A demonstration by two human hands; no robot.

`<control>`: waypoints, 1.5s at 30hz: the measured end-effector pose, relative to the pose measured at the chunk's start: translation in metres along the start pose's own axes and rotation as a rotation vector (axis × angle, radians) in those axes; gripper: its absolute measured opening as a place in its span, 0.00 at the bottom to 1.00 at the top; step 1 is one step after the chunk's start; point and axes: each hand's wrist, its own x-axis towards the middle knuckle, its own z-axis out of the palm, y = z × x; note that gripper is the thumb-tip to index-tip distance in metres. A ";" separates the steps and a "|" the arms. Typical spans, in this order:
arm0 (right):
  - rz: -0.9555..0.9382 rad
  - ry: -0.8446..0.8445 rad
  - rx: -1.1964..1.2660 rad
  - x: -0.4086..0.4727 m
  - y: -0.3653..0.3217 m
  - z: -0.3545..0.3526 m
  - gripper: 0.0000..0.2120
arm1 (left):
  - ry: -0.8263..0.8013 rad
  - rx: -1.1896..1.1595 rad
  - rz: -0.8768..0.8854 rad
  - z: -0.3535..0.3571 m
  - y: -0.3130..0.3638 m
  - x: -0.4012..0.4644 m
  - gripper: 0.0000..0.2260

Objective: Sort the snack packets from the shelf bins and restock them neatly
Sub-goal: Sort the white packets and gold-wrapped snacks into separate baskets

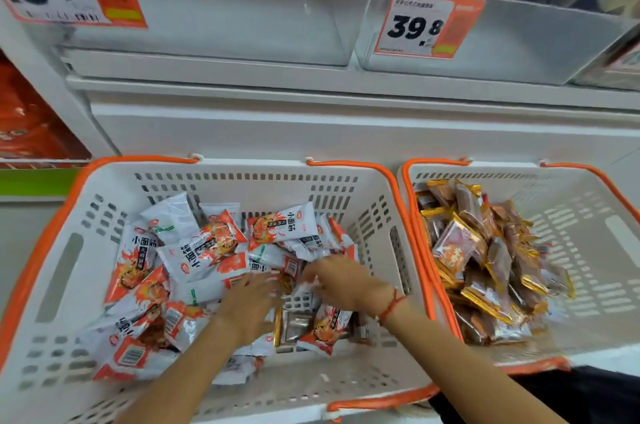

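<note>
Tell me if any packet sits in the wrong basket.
Yes. In the left basket, among the white-and-orange packets, a few brown, gold-edged packets lie near the front, just below both hands. They match the brown pile in the right basket.

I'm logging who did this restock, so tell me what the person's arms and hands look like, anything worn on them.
Both forearms are bare, with no sleeves, gloves or watch in view. The right hand has a thin red string bracelet around its wrist. The left hand shows nothing worn. Rings cannot be made out; the fingers are blurred.
</note>
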 end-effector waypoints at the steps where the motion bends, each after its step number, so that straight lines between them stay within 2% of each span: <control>1: -0.038 -0.087 -0.025 0.004 -0.001 0.015 0.14 | -0.052 0.066 0.000 0.004 -0.003 -0.003 0.23; 5: -0.046 -0.219 -0.154 0.012 -0.002 0.053 0.10 | -0.004 0.095 -0.044 0.003 -0.022 -0.016 0.22; 9: -0.067 -0.223 -0.289 0.022 0.001 0.080 0.14 | 0.033 0.165 -0.094 -0.005 -0.040 -0.025 0.21; 13: -0.036 -0.266 -0.293 0.024 -0.001 0.081 0.14 | 0.196 0.132 -0.195 -0.010 -0.058 -0.035 0.17; 15: -0.112 -0.168 -0.193 0.025 -0.008 0.077 0.11 | 0.258 0.137 -0.227 -0.017 -0.068 -0.040 0.15; 17: -0.207 -0.046 -0.119 0.028 -0.021 0.074 0.10 | 0.276 0.137 -0.252 -0.014 -0.079 -0.044 0.19; 19: -0.252 0.018 -0.102 0.042 -0.030 0.072 0.15 | 0.303 0.148 -0.254 -0.007 -0.086 -0.048 0.21; 22: -0.214 -0.079 -0.173 0.071 -0.032 0.075 0.25 | 0.348 0.143 -0.275 -0.001 -0.090 -0.052 0.24; 25: -0.175 -0.146 -0.287 0.088 -0.035 0.083 0.34 | 0.347 0.117 -0.295 -0.004 -0.092 -0.056 0.21; 28: -0.110 -0.160 -0.271 0.086 -0.037 0.084 0.33 | 0.347 0.041 -0.299 -0.006 -0.091 -0.058 0.20; 32: -0.017 -0.267 -0.328 0.070 -0.014 0.081 0.28 | 0.406 0.015 -0.302 0.004 -0.089 -0.061 0.22; 35: -0.004 -0.317 -0.229 0.059 -0.005 0.077 0.28 | 0.477 -0.006 -0.375 0.007 -0.086 -0.063 0.22; 37: 0.006 -0.291 -0.065 0.052 -0.007 0.073 0.25 | 0.485 -0.016 -0.415 0.009 -0.083 -0.063 0.22; 40: 0.115 -0.135 0.323 0.048 -0.016 0.070 0.19 | 0.486 -0.019 -0.430 0.008 -0.085 -0.063 0.21; 42: 0.165 -0.089 0.607 0.050 -0.028 0.068 0.15 | 0.491 -0.021 -0.411 0.008 -0.089 -0.062 0.22; 43: 0.152 -0.112 0.634 0.053 -0.035 0.068 0.13 | 0.493 -0.024 -0.402 0.009 -0.090 -0.062 0.22; 45: 0.077 -0.252 0.479 0.062 -0.045 0.073 0.14 | 0.494 -0.037 -0.397 0.011 -0.090 -0.062 0.23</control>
